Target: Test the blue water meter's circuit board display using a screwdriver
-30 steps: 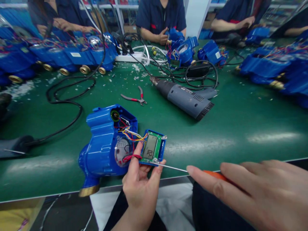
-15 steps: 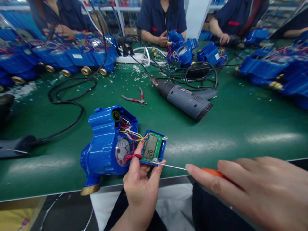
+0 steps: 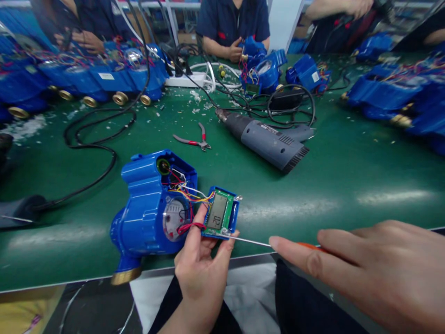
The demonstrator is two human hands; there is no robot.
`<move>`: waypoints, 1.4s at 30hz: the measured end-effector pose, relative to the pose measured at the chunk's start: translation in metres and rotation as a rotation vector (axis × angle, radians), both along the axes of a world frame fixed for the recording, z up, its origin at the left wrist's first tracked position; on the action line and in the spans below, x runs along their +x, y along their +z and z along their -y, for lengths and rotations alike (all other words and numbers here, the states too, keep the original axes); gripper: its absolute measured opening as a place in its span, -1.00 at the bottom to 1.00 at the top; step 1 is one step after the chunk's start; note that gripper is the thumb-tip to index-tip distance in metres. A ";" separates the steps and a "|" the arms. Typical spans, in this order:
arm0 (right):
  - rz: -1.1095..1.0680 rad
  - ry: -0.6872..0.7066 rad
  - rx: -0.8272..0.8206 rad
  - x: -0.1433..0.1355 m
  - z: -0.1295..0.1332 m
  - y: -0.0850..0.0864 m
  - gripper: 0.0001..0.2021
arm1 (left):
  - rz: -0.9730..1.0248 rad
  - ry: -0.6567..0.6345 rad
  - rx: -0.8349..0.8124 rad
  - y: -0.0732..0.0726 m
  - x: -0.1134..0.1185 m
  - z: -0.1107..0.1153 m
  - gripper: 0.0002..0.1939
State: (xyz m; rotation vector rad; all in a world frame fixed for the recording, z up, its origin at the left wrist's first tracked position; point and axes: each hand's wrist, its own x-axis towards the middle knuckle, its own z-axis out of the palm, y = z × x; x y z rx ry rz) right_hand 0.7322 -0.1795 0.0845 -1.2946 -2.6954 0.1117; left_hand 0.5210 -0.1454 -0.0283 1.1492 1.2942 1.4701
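A blue water meter body (image 3: 146, 208) with a brass fitting lies at the near edge of the green table (image 3: 347, 185). Coloured wires run from it to a small green circuit board with an LCD (image 3: 219, 213) in a blue frame. My left hand (image 3: 201, 269) pinches that board between thumb and fingers. My right hand (image 3: 368, 269) grips an orange-handled screwdriver (image 3: 250, 241), forefinger stretched along the shaft, its thin tip touching the board's lower right corner.
A grey heat gun (image 3: 269, 141) and red-handled pliers (image 3: 194, 140) lie beyond the meter. Black cables (image 3: 93, 139) loop across the left. Rows of blue meters (image 3: 104, 81) line both sides. Several people in dark blue work at the far edge (image 3: 232, 23).
The view shifted slightly; my hands, the board and the screwdriver stay in place. A person at the far right raised an arm with a tool.
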 end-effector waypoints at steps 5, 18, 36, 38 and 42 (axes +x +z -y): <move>-0.121 0.004 -0.241 -0.008 -0.004 -0.002 -0.45 | 0.025 -0.016 0.016 0.001 -0.001 -0.001 -0.24; -0.048 0.044 -0.026 0.002 0.007 -0.043 -0.52 | 0.096 -0.021 -0.007 -0.004 -0.002 -0.001 -0.29; -0.275 -0.049 -0.196 -0.005 0.006 -0.053 -0.63 | 0.038 0.024 -0.008 0.001 0.000 -0.002 -0.35; -0.298 -0.054 -0.208 -0.006 0.008 -0.059 -0.63 | 0.040 0.033 -0.010 0.002 0.001 -0.002 -0.34; -0.224 -0.041 -0.037 -0.003 0.013 -0.074 -0.59 | 0.046 0.043 -0.018 0.002 0.002 -0.002 -0.35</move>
